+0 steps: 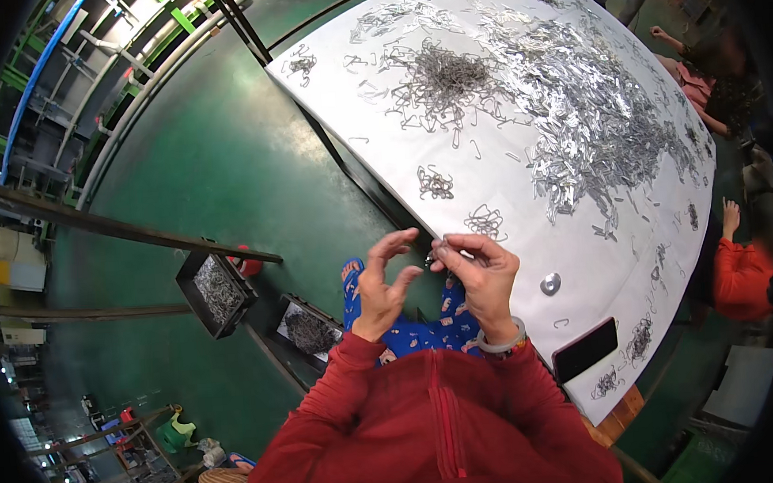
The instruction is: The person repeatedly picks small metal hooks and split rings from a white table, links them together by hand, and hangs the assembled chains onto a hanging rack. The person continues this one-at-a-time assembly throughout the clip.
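Above the near edge of a white table [498,181], my right hand [484,280] pinches a small shiny metal piece [431,257] between thumb and fingertips. Its exact kind is too small to make out. To its left, my left hand [380,284] is raised with thumb and fingers apart, holding nothing. Small piles of bent wire hooks [484,222] lie on the table just past my hands. Farther off are a dark heap of hooks [454,73] and a wide heap of flat silvery metal strips [588,136].
A round metal disc [550,285] and a dark phone [585,351] lie right of my hands. Left of my legs stand two black bins of metal parts, a farther bin [234,318] and a nearer bin [322,311]. A person in orange-red [743,277] and others sit along the table's right side.
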Available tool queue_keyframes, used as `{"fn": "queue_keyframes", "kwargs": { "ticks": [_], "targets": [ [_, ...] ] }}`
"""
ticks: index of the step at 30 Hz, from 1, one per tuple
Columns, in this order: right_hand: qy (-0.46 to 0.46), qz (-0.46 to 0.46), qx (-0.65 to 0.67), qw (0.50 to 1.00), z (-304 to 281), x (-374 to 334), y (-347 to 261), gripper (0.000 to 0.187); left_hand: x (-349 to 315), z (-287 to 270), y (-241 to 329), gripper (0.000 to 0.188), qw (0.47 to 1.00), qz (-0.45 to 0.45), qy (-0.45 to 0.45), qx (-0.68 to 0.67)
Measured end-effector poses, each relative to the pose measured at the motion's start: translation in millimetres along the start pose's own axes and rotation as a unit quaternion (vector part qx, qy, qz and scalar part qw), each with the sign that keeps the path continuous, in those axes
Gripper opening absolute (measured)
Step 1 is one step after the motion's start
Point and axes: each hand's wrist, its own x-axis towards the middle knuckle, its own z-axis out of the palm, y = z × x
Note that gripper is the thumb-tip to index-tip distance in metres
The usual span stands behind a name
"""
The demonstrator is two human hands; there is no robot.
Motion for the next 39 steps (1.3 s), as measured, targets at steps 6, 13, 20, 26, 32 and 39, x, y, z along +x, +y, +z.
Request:
{"fn": "queue_keyframes", "kwargs": {
  "ticks": [6, 13, 20, 26, 32, 39],
  "targets": [
    [-0.021, 0.038, 0.021, 0.999, -5.4, 0.2, -0.4, 0.017, 155.1, -14.7, -81.2, 0.018, 0.968, -0.009, -0.010, 0.251],
    [-0.081, 0.080, 0.065, 0.991, -16.2, -23.2, 1.1, 0.017, 273.8, 13.3, -171.8, 0.011, 0.842, 0.092, -0.178, 0.501],
    [-0.102, 0.077, 0.042, 0.991, -18.3, -34.7, 1.6, 0.017, 262.0, 32.1, -142.1, 0.010, 0.871, 0.108, -0.104, 0.468],
    [-0.108, 0.053, 0.036, 0.992, -16.7, -46.3, -0.8, 0.015, 172.3, 37.9, -101.1, 0.008, 0.865, 0.087, -0.297, 0.396],
    [-0.100, 0.037, 0.030, 0.994, -17.3, -48.9, -1.8, 0.014, 172.8, 59.7, -90.4, 0.021, 0.866, 0.035, -0.294, 0.403],
    [-0.111, 0.068, 0.007, 0.991, -20.5, -49.4, -4.0, 0.015, 196.4, 114.4, -147.6, 0.016, 0.803, 0.120, -0.204, 0.547]
  ]
}}
